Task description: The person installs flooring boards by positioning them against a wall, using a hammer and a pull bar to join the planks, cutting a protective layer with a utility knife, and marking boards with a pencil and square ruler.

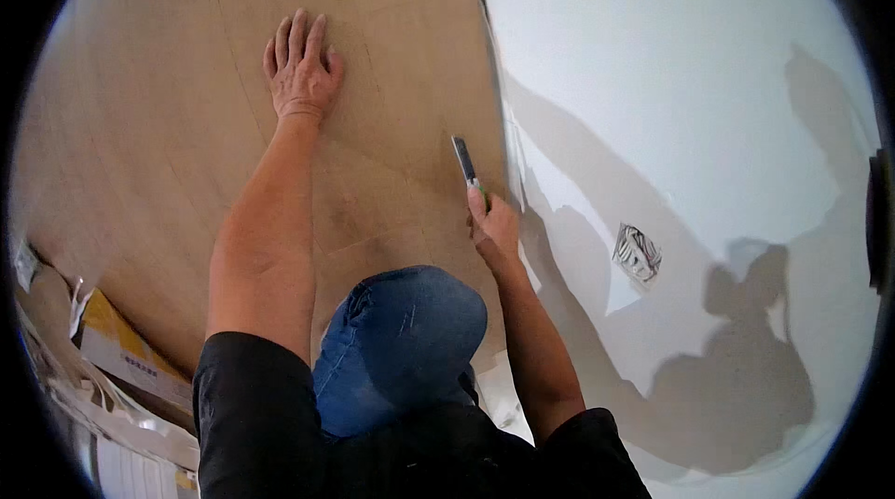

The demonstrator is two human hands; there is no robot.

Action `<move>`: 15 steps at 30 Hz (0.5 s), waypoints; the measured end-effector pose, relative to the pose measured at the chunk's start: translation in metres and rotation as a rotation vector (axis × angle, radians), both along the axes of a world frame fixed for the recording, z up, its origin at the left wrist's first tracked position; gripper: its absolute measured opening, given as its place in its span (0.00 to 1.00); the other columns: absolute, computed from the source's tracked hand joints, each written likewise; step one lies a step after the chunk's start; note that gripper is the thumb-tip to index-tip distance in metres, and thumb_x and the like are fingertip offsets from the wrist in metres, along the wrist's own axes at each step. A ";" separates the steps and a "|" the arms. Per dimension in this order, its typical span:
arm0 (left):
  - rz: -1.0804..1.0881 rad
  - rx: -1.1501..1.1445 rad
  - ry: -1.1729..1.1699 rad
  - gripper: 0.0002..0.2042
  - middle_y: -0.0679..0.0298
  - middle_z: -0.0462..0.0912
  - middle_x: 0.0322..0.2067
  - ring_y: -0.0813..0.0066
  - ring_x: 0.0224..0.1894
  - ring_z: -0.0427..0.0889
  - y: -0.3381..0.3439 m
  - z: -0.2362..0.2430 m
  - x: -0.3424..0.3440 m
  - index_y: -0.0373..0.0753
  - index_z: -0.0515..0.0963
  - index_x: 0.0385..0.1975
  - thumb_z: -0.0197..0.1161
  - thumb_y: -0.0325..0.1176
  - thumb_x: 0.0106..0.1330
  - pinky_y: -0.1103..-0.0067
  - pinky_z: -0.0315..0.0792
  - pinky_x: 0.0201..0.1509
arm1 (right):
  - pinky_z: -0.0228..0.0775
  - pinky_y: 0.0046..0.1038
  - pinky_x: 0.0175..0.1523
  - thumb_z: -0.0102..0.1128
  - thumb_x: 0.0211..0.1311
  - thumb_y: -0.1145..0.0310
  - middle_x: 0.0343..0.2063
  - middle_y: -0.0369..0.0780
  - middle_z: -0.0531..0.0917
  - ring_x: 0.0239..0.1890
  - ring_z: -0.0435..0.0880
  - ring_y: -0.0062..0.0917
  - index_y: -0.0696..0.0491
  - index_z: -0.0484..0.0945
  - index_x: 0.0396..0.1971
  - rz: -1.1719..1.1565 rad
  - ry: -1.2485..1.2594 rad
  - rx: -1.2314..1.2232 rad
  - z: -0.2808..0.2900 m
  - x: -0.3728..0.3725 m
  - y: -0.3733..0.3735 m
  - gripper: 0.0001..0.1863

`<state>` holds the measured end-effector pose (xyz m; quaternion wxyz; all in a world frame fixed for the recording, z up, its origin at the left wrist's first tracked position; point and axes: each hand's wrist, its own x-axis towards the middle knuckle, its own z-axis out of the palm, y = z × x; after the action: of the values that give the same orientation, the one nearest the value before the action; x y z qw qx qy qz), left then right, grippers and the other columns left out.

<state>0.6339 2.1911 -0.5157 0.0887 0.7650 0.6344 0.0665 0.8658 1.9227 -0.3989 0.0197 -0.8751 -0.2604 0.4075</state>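
My left hand (303, 75) lies flat on a large brown sheet (392, 51), its fingers stretched toward the far side. Closer to me and to the right, my right hand (494, 227) is wrapped round the handle of a utility knife (464, 159). The knife's dark tip end points away from me and a little left. It is over the sheet near the right edge, where the sheet meets a white wall; whether the tip touches the sheet I cannot tell. The fingers of my right hand are partly hidden behind its back.
My knee in blue jeans (401, 340) rests over the near part of the sheet. A wall box with bundled wires (638, 254) sits in the white wall (671, 51) at right, crossed by my shadow. A yellow and white carton (130, 350) and scraps lie at lower left.
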 end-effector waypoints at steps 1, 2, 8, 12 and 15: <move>-0.026 -0.017 0.000 0.29 0.66 0.56 0.77 0.65 0.80 0.49 0.002 -0.002 0.012 0.53 0.64 0.74 0.48 0.46 0.72 0.63 0.40 0.83 | 0.72 0.52 0.48 0.50 0.75 0.48 0.30 0.59 0.83 0.41 0.84 0.56 0.63 0.80 0.37 -0.011 -0.025 -0.011 -0.008 -0.006 -0.026 0.28; -0.041 -0.044 0.031 0.29 0.64 0.55 0.78 0.65 0.81 0.48 0.005 0.002 0.008 0.52 0.61 0.75 0.47 0.46 0.73 0.63 0.39 0.83 | 0.72 0.51 0.50 0.51 0.74 0.49 0.33 0.60 0.83 0.43 0.83 0.56 0.63 0.79 0.42 -0.002 -0.030 -0.018 -0.016 -0.020 -0.047 0.26; -0.191 0.030 0.208 0.30 0.64 0.49 0.80 0.65 0.82 0.42 0.023 -0.040 0.053 0.50 0.55 0.78 0.42 0.47 0.76 0.62 0.37 0.84 | 0.70 0.47 0.62 0.55 0.71 0.51 0.65 0.63 0.68 0.62 0.74 0.57 0.58 0.63 0.67 -0.129 0.046 0.059 -0.056 -0.077 -0.199 0.33; -0.235 0.000 0.208 0.31 0.65 0.52 0.79 0.61 0.81 0.47 0.017 -0.058 0.054 0.50 0.54 0.78 0.40 0.55 0.79 0.59 0.42 0.82 | 0.48 0.45 0.79 0.59 0.69 0.51 0.71 0.58 0.62 0.75 0.59 0.50 0.56 0.51 0.77 -0.193 0.023 0.004 0.034 -0.102 -0.278 0.44; -0.300 0.128 0.204 0.34 0.61 0.51 0.79 0.59 0.81 0.48 0.064 -0.100 0.030 0.51 0.51 0.79 0.40 0.60 0.79 0.55 0.48 0.80 | 0.56 0.47 0.75 0.58 0.69 0.53 0.70 0.55 0.66 0.71 0.65 0.53 0.58 0.60 0.71 -0.514 -0.172 -0.015 0.069 -0.108 -0.372 0.38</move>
<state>0.6634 2.2554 -0.6156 -0.0159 0.8579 0.5134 0.0148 0.7575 1.5510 -0.3295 0.0937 -0.9441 -0.0273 0.3150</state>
